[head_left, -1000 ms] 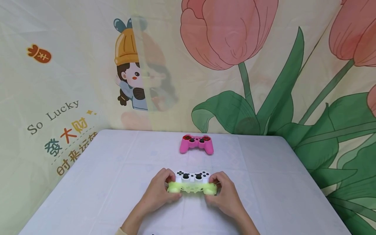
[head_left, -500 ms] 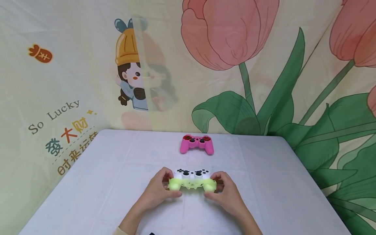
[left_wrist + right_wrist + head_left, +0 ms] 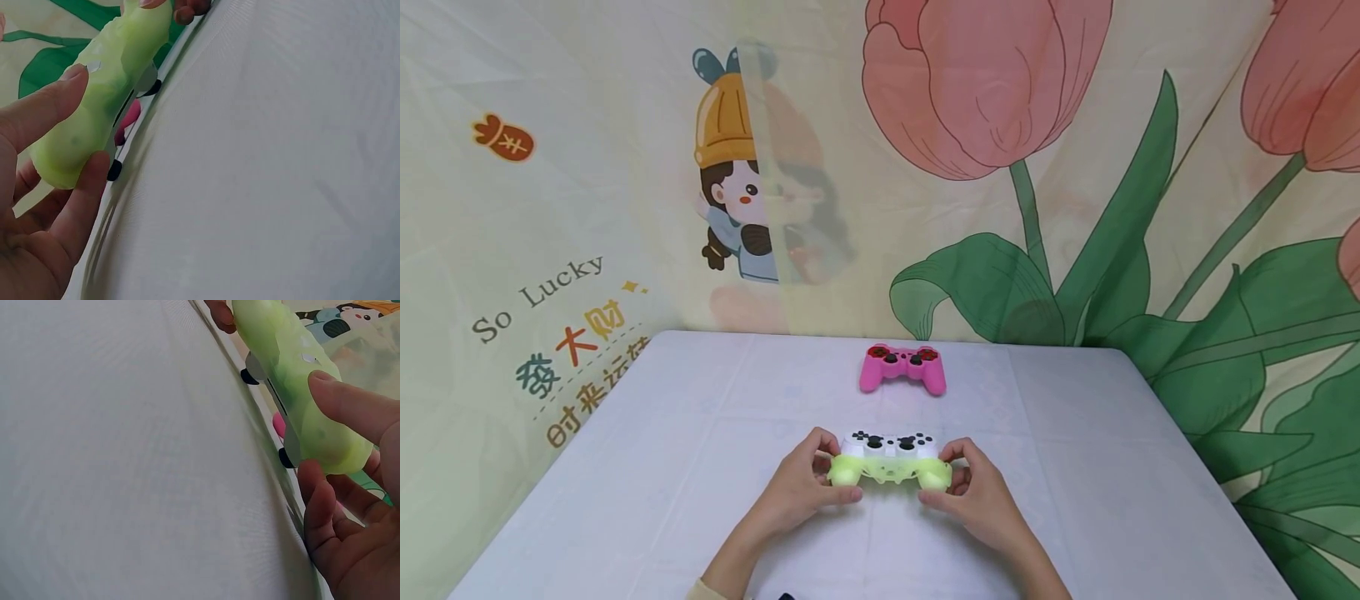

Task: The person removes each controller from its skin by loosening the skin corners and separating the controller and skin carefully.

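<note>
A white game controller with black thumbsticks and buttons is held level near the middle of the table. A translucent lime-green silicone cover wraps its grips and near side, while the white button face shows above. My left hand pinches the left grip, thumb on the near side and fingers at the far side. At the right grip, my right hand does the same. Both wrist views show the cover's smooth back, with thumbs pressed on it and fingertips by the button face.
A pink game controller with red and black buttons lies at the back of the white-covered table. Behind the table hangs a printed cloth with tulips and a cartoon figure. A small dark object shows at the bottom edge.
The white controller and its green cover have tilted slightly, showing more of the rounded grip ends. Both hands have shifted only a little, still on the grips. The pink controller has stayed put.
</note>
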A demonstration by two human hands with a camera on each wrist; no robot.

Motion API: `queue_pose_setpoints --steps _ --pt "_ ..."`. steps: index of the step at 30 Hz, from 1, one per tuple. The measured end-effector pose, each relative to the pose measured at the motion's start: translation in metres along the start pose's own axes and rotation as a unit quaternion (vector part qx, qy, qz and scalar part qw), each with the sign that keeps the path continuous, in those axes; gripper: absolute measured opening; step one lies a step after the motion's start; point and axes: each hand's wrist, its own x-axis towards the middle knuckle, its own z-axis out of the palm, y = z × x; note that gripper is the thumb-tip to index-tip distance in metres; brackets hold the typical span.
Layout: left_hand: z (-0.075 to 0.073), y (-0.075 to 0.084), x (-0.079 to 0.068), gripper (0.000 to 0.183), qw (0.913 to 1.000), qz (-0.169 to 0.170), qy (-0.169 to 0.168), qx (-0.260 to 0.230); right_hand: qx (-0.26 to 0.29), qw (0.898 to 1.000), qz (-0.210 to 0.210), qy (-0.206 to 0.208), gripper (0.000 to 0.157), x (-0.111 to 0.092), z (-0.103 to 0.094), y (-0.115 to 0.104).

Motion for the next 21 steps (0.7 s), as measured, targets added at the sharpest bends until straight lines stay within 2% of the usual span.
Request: queue_pose_setpoints --steps 5,10,21 --pt "-0.0009 -0.0008 0.0006 0.061 1.0000 -0.003 0.001 0.005 -0.013 1.000 -0.003 0.004 0.058 0.0011 0.0002 0.0013" --pt "0.0002 -0.0002 -0.0002 0.060 0.9999 0.014 -0.002 0.004 -0.026 1.000 -0.008 0.007 0.057 0.0016 -0.0002 0.0030" --pt "0.0005 -0.0020 -0.0002 0.056 0.9977 0.041 -0.005 0.053 -0.064 0.998 -0.018 0.002 0.055 0.0005 0.0008 0.0038"
